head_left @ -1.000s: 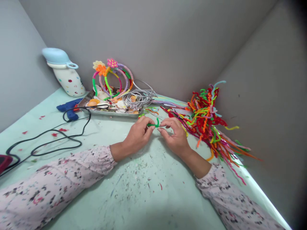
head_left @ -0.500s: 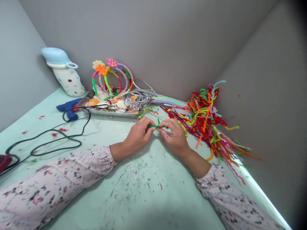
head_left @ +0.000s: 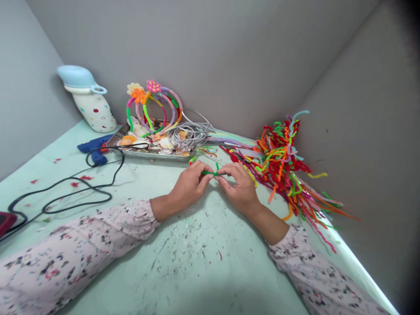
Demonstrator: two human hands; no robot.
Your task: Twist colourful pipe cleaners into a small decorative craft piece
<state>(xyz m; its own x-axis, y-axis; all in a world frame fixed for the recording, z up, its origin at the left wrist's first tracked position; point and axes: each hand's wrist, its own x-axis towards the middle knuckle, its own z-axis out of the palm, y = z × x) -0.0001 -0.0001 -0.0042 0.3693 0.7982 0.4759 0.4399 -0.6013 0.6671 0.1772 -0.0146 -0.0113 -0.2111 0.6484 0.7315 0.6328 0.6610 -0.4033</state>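
A green pipe cleaner point(head_left: 210, 173) spans the small gap between my fingertips, and a short end of it sticks up near the right fingers. My left hand point(head_left: 192, 183) pinches its left side between thumb and fingers. Closed on its other side is my right hand point(head_left: 240, 186), thumb and forefinger pressed together. Both hands are held over the middle of the pale green table point(head_left: 197, 253). Just beyond them lie short coloured pipe cleaner pieces point(head_left: 210, 151). The parts of the green stem inside my fingers are hidden.
A metal tray point(head_left: 154, 155) holds scraps, a coil of grey wire point(head_left: 190, 136) and flower-topped headbands point(head_left: 152, 107). Left of it are a blue glue gun point(head_left: 95, 148), its black cord point(head_left: 75, 178) and a bottle point(head_left: 95, 109). Pipe cleaners point(head_left: 282, 153) heap at the right; walls stand behind.
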